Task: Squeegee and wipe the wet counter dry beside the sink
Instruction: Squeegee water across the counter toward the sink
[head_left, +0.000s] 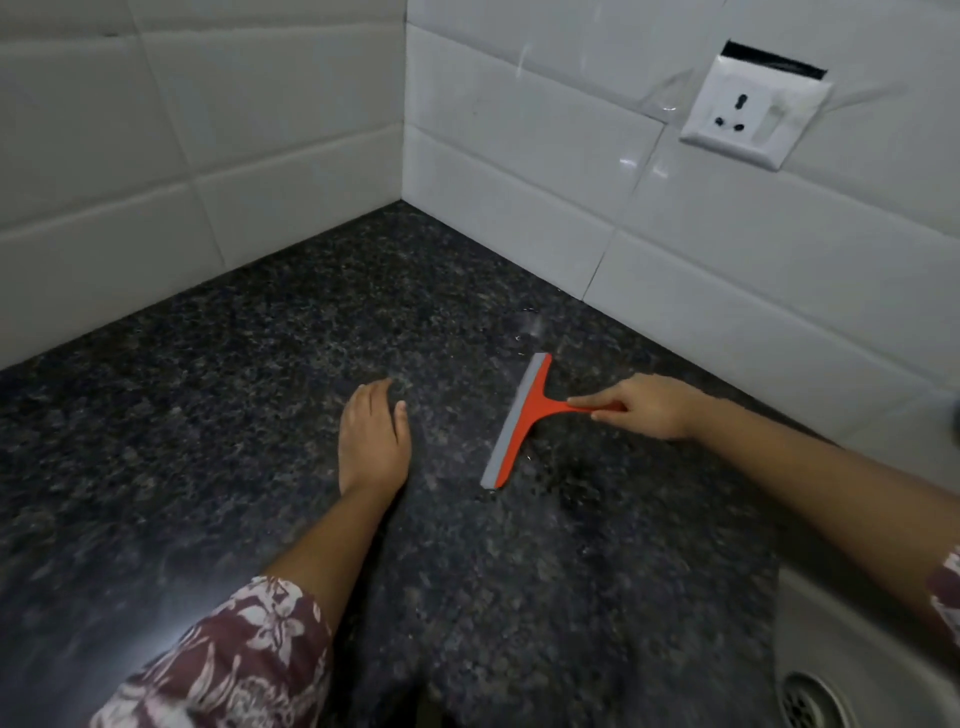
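An orange squeegee (524, 415) with a grey rubber blade lies with its blade on the dark speckled granite counter (260, 389). My right hand (644, 410) grips its short handle from the right. The blade runs from near the back wall toward me, with small water drops at both ends. My left hand (371, 436) rests flat on the counter to the left of the blade, palm down, fingers together, holding nothing.
White tiled walls meet in a corner (404, 197) behind the counter. A white wall socket (753, 111) sits on the right wall. The white sink (852, 644) with its metal drain (810, 701) is at the lower right.
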